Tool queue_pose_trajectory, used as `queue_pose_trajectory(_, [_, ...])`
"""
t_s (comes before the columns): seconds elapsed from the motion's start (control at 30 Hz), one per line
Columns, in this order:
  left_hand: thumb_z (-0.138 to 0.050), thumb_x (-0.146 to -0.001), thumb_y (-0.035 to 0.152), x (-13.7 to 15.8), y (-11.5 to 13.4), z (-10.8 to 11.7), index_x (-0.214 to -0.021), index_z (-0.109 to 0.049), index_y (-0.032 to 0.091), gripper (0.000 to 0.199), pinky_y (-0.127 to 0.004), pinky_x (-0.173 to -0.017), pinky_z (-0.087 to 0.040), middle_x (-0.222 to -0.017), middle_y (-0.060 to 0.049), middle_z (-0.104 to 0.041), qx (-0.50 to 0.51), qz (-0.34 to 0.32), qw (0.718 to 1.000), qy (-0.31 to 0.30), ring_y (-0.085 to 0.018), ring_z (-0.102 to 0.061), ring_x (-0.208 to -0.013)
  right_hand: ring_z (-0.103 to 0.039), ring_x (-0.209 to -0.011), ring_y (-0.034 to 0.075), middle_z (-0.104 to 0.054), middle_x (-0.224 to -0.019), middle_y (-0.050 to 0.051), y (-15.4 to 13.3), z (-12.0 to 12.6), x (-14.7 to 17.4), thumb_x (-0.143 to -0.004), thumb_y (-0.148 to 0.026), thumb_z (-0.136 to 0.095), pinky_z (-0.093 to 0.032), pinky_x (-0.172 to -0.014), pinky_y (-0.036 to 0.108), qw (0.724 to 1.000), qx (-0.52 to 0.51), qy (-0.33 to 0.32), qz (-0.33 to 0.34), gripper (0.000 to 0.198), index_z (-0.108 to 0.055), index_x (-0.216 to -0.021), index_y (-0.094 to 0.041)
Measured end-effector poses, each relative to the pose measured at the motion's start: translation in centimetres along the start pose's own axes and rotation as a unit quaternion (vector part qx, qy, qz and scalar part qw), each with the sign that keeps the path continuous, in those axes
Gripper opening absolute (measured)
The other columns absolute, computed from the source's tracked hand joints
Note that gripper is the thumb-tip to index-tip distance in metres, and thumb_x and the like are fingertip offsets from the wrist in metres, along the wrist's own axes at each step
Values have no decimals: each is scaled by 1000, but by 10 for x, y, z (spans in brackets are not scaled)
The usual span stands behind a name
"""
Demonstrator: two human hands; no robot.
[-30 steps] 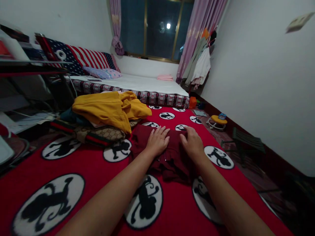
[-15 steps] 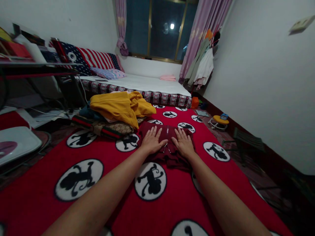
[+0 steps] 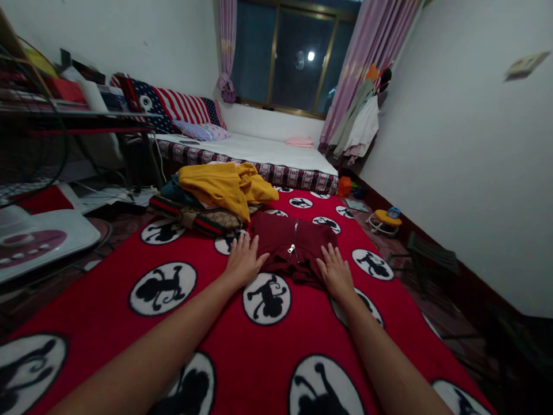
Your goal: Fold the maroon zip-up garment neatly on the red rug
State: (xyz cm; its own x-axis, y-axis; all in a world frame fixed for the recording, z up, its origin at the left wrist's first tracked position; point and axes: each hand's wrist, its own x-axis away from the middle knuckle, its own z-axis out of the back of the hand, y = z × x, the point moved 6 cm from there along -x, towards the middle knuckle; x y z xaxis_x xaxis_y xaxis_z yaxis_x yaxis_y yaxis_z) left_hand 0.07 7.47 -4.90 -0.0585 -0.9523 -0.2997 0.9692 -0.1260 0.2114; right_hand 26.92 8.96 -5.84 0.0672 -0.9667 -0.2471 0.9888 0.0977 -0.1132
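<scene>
A folded maroon zip-up garment lies on the red blanket with its silver zipper pull facing up. At its near left edge is my left hand, palm down with fingers spread, the thumb touching or very close to the cloth. My right hand rests on the near right edge of the garment, fingers stretched out. Just beyond my left hand sits a pile of clothes, with a yellow garment on top and a brown patterned piece with green and red stripes beneath.
A bed with a white sheet stands at the back below the window. To the left are a cluttered desk and a white plastic appliance. A yellow stool and a dark folding stool stand along the right wall.
Both hands have slid apart and back from the top of the maroon garment to its near edges, uncovering the zipper. The camera view has turned slightly left.
</scene>
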Motion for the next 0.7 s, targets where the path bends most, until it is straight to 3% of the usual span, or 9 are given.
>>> queue_pose_trajectory(0.13, [-53,-90,47,12,-3,21,-127,-56,18,48,-52,-106,-33,-123,-17,-61,16,27,995,91,-34,-47,-125,-41,-135,28,-51,-142,13,-3,11,13,-94,-30,-37,-31,-108,56,992,-91,87,21,41,-60,-126,-17])
queue_pose_trajectory(0.23, [-64,-83,45,12,-6,30,-120,-57,19,46,-45,-93,-44,-104,-13,-66,55,66,989,119,-30,-57,-104,-55,-115,25,-64,-122,13,-17,33,19,-92,-30,-41,-40,-102,46,963,-184,181,78,33,-66,-110,-16])
queue_pose_trajectory(0.3, [-67,-82,37,10,-6,30,-116,-56,21,39,-41,-89,-47,-102,-10,-67,121,65,983,119,-27,-60,-100,-58,-108,22,-66,-115,13,-34,48,16,-92,-31,-42,-44,-96,38,946,-226,204,109,32,-66,-107,-17])
queue_pose_trajectory(0.4, [-63,-81,19,8,2,29,-110,-55,23,30,-36,-88,-49,-107,-6,-65,245,8,961,127,-22,-62,-100,-62,-104,22,-69,-110,12,-72,64,-5,-94,-37,-43,-47,-90,34,959,-220,142,107,35,-64,-114,-18])
queue_pose_trajectory(0.47, [-58,-79,10,9,7,29,-109,-55,23,32,-35,-90,-49,-108,-4,-64,296,-34,945,136,-21,-61,-101,-66,-99,26,-71,-104,13,-102,68,-27,-93,-49,-43,-48,-85,36,982,-161,57,75,46,-63,-119,-17])
queue_pose_trajectory(0.53, [-55,-78,7,11,12,29,-109,-54,22,35,-35,-91,-50,-107,-5,-65,323,-67,934,137,-21,-61,-102,-68,-95,32,-72,-99,19,-132,69,-48,-90,-64,-38,-49,-80,39,994,-83,-36,59,63,-68,-111,-13])
queue_pose_trajectory(0.6, [-54,-79,7,14,17,29,-109,-55,22,34,-35,-89,-51,-105,-5,-66,341,-91,927,128,-21,-62,-100,-68,-95,35,-72,-97,23,-160,65,-66,-85,-73,-38,-50,-79,41,991,-30,-109,71,73,-73,-98,-11])
queue_pose_trajectory(0.7, [-52,-82,9,18,24,29,-109,-57,20,30,-35,-89,-52,-105,-7,-67,368,-147,911,112,-21,-63,-100,-67,-100,33,-72,-99,21,-192,53,-83,-78,-69,-56,-50,-83,39,982,9,-154,109,63,-75,-97,-12])
